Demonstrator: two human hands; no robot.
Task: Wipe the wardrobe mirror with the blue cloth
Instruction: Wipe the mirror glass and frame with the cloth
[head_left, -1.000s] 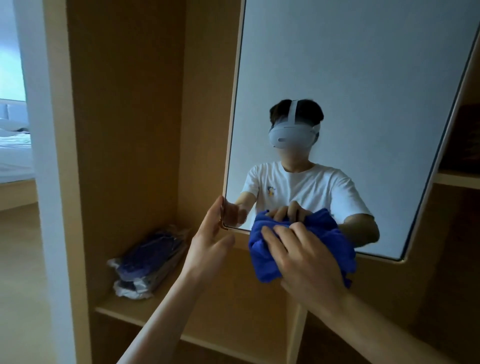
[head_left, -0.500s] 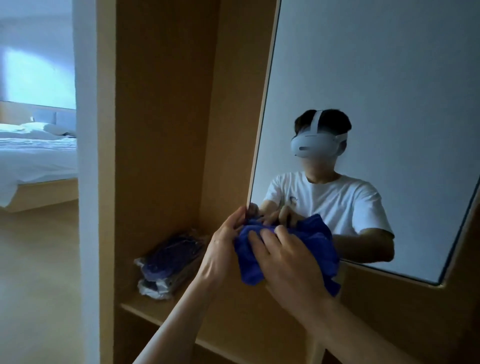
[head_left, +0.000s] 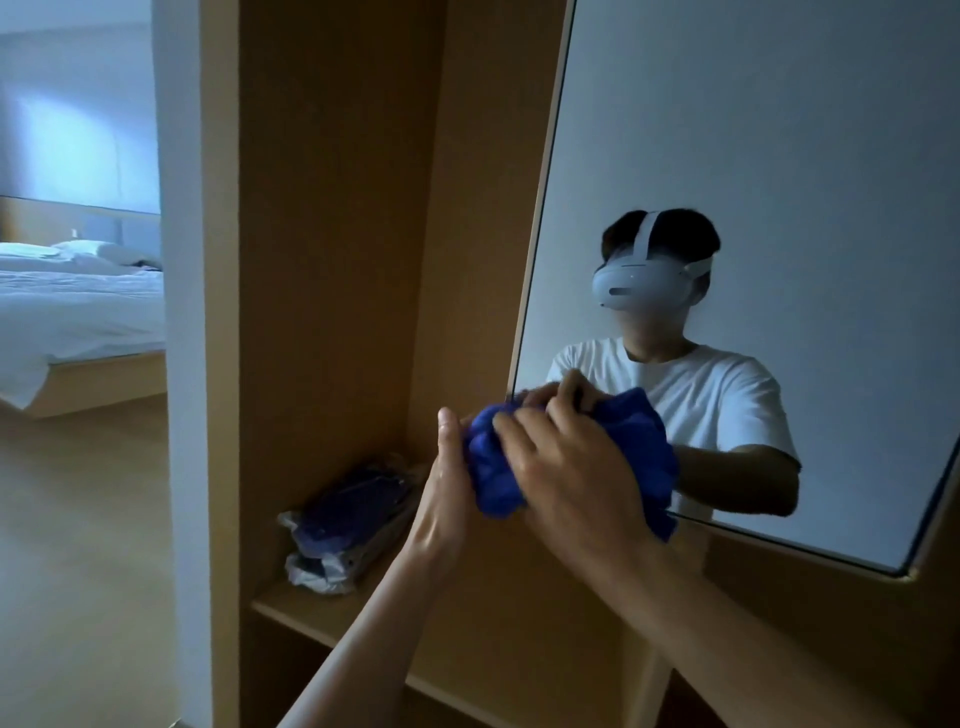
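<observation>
Bunched cloth (head_left: 641, 447) held at the lower left corner of the mirror (head_left: 753, 156). Gripped on its left side by the left hand (head_left: 447, 478), thumb up, and clasped from the right by the right hand (head_left: 566, 467), fingers curled over the top. Wrapped dark package (head_left: 348, 519) lying on the shelf (head_left: 291, 603) below left; white bed (head_left: 78, 306) beyond.

Both bare forearms reach up and forward, meeting at the hands — the left hand (head_left: 448, 480) cups the bunched blue cloth (head_left: 491, 475) from its left side, thumb uppermost, and the right hand (head_left: 569, 467) lies over it, fingers curled into the folds.
</observation>
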